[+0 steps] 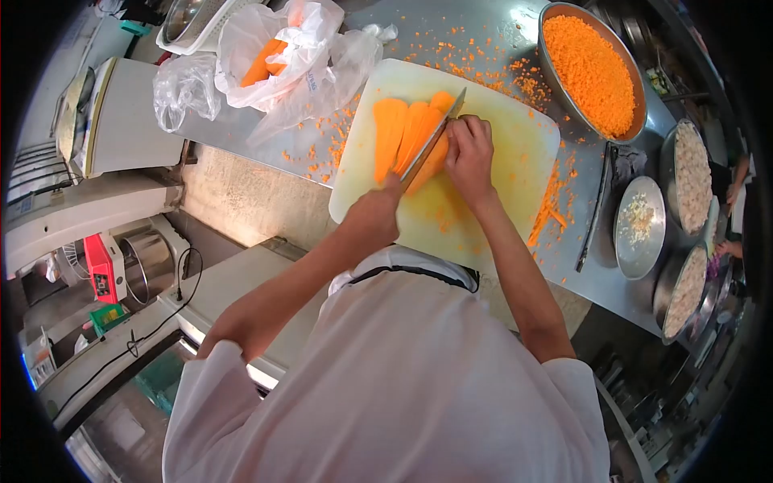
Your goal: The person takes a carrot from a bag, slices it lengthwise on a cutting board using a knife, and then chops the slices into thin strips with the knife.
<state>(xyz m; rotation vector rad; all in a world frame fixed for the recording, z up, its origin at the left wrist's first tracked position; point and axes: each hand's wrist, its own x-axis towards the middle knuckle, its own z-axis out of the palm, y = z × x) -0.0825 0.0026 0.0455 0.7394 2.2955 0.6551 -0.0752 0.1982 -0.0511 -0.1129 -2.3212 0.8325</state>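
Observation:
My left hand (375,216) is closed around the handle of a kitchen knife (435,141), whose blade points away and to the right. The blade lies against a carrot (431,167) on the white cutting board (499,217). Curled fingers of my right hand (470,157) rest at the right side of this carrot, beside the blade. Several carrot pieces (390,133) lie side by side to the left of the knife. Orange bits and a yellowish stain mark the board. How deep the blade sits in the carrot cannot be made out.
Chopped carrot fills a large metal bowl (592,76) at the back right. A plastic bag (241,68) with carrots stands at the back left. On the right are a bowl of minced pale bits (640,228), a long dark tool (596,208), and another person's hand (731,249).

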